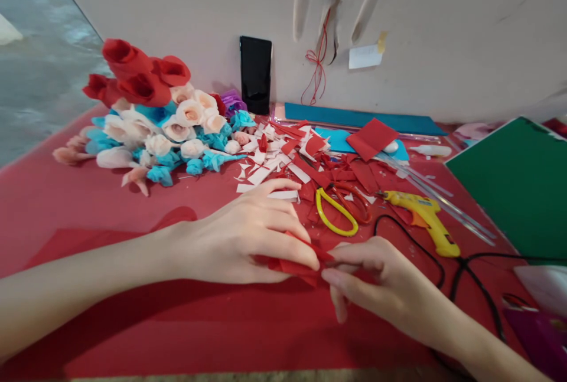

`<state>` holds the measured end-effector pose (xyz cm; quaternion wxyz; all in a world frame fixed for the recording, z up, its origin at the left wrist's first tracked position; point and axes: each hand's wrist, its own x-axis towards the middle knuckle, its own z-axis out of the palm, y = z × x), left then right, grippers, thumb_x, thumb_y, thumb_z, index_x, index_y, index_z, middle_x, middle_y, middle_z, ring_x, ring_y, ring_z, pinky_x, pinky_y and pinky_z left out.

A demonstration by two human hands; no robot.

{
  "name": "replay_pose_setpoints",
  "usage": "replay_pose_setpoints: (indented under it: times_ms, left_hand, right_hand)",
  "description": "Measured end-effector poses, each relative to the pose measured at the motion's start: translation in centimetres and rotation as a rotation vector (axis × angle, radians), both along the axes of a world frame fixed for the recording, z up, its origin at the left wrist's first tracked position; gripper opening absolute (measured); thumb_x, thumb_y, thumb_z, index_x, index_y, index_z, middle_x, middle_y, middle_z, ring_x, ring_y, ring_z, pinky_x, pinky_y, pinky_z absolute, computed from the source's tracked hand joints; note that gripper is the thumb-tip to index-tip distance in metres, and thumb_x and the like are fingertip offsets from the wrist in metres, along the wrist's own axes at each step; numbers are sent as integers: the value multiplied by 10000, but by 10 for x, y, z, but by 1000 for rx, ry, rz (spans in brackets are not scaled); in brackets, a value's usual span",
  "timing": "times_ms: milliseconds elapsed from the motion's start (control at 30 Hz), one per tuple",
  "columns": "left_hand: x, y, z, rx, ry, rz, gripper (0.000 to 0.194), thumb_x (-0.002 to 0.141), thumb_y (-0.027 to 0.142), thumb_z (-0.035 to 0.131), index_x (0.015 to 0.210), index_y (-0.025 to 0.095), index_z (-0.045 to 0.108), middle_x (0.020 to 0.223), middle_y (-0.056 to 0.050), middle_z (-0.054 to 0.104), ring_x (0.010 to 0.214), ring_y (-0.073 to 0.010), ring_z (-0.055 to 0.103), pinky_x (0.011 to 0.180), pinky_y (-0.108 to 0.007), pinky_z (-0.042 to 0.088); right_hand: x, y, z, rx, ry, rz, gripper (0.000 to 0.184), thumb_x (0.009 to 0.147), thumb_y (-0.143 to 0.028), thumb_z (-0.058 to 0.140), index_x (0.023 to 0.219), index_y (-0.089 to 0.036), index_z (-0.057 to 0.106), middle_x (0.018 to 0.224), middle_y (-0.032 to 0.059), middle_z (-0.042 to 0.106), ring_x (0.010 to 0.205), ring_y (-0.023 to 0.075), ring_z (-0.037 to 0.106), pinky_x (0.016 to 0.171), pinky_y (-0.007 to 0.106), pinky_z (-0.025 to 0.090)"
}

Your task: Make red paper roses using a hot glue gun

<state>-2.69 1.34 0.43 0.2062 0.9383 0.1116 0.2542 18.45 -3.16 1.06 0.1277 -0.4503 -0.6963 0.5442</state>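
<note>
- Left hand point(250, 237) curls over red paper point(303, 273), holding it.
- Right hand point(376, 278) pinches the paper's end.
- The paper sits between the table's point(221, 335) front edge and the scraps point(277, 166).
- Flowers point(190, 113) lie toward the back left corner.

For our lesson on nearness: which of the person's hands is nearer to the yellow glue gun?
Right. The right hand is nearer the camera than the yellow glue gun, slightly left; the left hand is farther off, leftward.
</note>
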Motion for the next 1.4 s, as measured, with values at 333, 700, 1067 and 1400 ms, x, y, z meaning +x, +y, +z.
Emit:
replay_pose_setpoints:
  times_ms: [333, 700, 1067, 1400]
  left_hand:
    - [-1, 1, -1, 41, 9, 5, 126, 836, 191, 505, 883, 187, 621, 846, -16, 686, 772, -132, 600, 1012, -368, 313]
    - [0, 2, -1, 137, -5, -4, 190, 873, 181, 432, 896, 178, 621, 864, -32, 692, 772, -135, 594, 959, -362, 363]
    - [-2, -2, -6, 214, -61, 3, 147, 841, 172, 483, 889, 191, 621, 802, -20, 694, 713, -116, 597, 1039, -410, 282]
    - [-6, 2, -7, 353, -93, 104, 193, 781, 117, 559, 929, 232, 604, 796, 26, 694, 710, -105, 600, 1052, -472, 248]
  right_hand:
    - [2, -1, 0, 99, -17, -23, 255, 844, -273, 497, 619, -174, 567, 583, -28, 651, 555, 88, 559, 568, 171, 414]
    - [-3, 0, 1, 72, 4, -61, 265, 829, -244, 506, 584, -164, 566, 562, -28, 626, 554, 81, 566, 608, 169, 426]
    - [-1, -2, -1, 88, -17, -34, 299, 853, -307, 477, 599, -174, 562, 585, -22, 644, 577, 99, 573, 644, 193, 430]
    - [62, 13, -5, 796, -670, -531, 225, 821, -304, 473, 999, -199, 562, 1006, 55, 623, 910, 192, 589, 806, 293, 462]
